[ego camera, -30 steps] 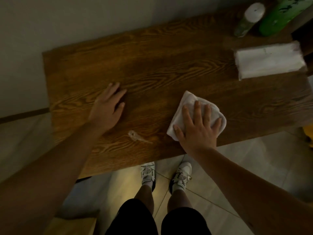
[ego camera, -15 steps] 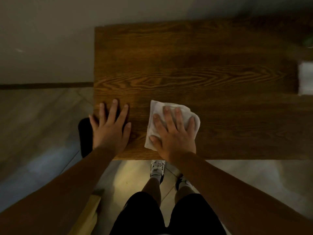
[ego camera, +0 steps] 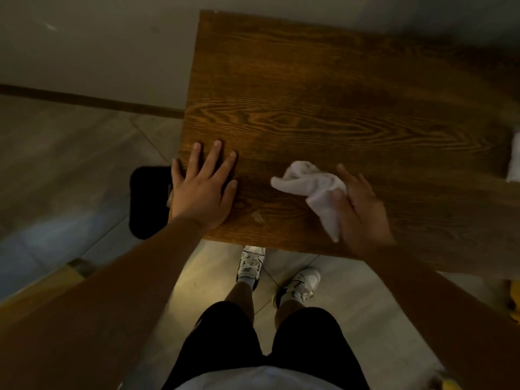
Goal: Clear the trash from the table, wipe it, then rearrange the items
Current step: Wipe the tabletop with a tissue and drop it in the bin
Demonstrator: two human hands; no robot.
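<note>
White cloth (ego camera: 315, 190) no longer spread flat under a palm as half a second back, but bunched and lifted partly off the wood, one twisted end trailing left, the other hanging toward the near edge. Gathered in the right hand (ego camera: 363, 209), thumb and fingers closed on a fold of it (blurred, so the exact pinch cannot be made out). Sits over the near part of the table (ego camera: 323, 88), right of centre, well apart from the left corner. Reads as a refold or a turn to a cleaner face between strokes, not the end of wiping. Just left of the cloth, near the near edge, a small pale smear (ego camera: 257, 218) on the grain, untouched and apparently missed by the pass; probably the next target. Further left, the left hand (ego camera: 204, 190) open and flat, fingers spread, pressed on the near left corner with the little finger over the edge, holding nothing, bracing as before. Beyond that corner, on the floor, a dark object (ego camera: 149, 201) (kind not clear). At the far right edge of the view, a sliver of something white (ego camera: 514, 161) on the tabletop, cut off by the frame. Below the near edge, two white shoes (ego camera: 278, 277) on pale tile. Visible wood otherwise bare of trash, so clearing appears done, wiping under way, rearranging not yet begun.
</note>
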